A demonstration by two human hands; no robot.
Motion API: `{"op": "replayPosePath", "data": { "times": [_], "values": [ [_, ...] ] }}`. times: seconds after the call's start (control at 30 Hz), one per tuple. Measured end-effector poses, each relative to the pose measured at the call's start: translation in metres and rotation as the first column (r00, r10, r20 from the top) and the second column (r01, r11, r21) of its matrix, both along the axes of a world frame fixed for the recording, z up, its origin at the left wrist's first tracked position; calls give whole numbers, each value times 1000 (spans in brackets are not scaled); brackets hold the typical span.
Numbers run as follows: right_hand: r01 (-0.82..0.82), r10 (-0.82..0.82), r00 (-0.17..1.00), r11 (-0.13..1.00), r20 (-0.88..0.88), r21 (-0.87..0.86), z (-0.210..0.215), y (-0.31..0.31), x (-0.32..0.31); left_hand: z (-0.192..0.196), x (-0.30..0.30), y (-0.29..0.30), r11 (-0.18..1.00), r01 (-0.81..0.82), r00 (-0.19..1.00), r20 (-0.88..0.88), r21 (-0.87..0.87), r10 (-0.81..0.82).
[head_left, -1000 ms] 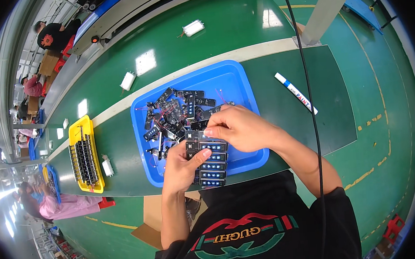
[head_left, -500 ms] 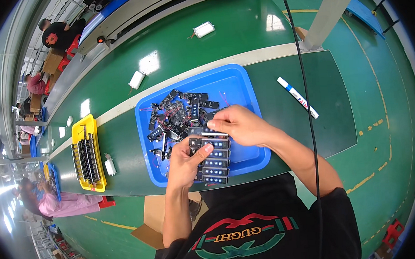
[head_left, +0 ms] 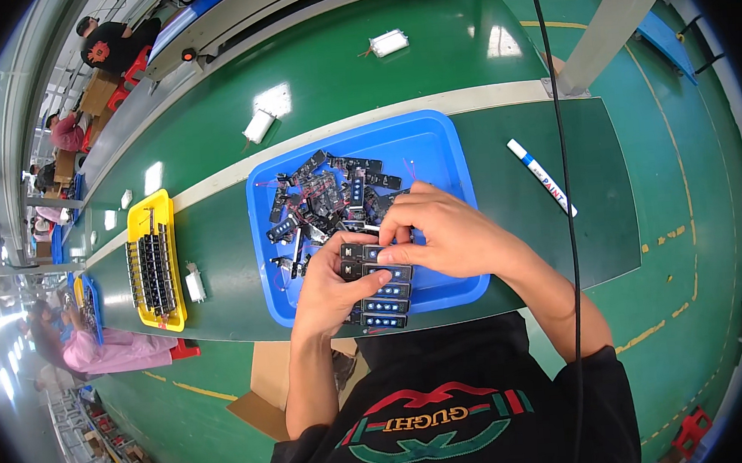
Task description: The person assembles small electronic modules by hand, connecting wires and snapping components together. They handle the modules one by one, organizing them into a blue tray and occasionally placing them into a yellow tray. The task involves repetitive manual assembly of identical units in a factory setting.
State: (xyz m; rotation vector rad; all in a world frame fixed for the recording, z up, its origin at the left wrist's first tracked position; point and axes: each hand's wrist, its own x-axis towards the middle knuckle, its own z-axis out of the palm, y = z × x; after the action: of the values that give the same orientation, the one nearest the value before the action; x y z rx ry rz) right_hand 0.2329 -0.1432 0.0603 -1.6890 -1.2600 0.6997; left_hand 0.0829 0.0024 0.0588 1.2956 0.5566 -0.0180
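My left hand (head_left: 328, 288) was wrapped around a stack of flat black rectangular modules with bluish-white symbols (head_left: 385, 306), its fingers closed on the left end and its thumb lying across the front. In view, the stack stood over the near part of a blue plastic tray (head_left: 448, 157), its lowest rows overlapping the near rim.

My right hand (head_left: 444, 235) had changed most. Half a second earlier its fingers had held the uppermost module tilted, a pale edge showing; now that pale edge was out of sight and my thumb lay lower, on the front of the top module (head_left: 352, 252). My right fingers were narrow, curled close together there, but I could not tell whether they pinched it or only pressed. A small white piece (head_left: 372, 228) showed just beside them; whether I held it was unclear.

Behind my hands, the tangled heap of loose black modules (head_left: 321, 192) lay in the blue tray much as before. The white marker pen with a blue band (head_left: 542, 178) kept its place on the dark green bench (head_left: 591, 173), as did the yellow plastic tray (head_left: 174, 245) of dark strips to my left. On the glossy green surface beyond (head_left: 334, 71), two white blocks (head_left: 390, 43) sat a little farther right relative to the blue tray.
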Motion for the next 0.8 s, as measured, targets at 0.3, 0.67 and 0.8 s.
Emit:
{"op": "replayPosePath", "data": {
  "times": [0.3,0.67,0.8],
  "values": [
    [-3,2,1000,998,-10,-60,-1,0,0,-5,-2,-8,999,-29,998,57,-18,30],
    [138,-153,802,988,-578,-70,-28,13,0,-8,3,-9,995,42,999,28,85,-45],
    [263,-253,964,952,-80,155,-23,13,5,-12,4,-9,998,-52,998,-29,-34,51]
  ]
}}
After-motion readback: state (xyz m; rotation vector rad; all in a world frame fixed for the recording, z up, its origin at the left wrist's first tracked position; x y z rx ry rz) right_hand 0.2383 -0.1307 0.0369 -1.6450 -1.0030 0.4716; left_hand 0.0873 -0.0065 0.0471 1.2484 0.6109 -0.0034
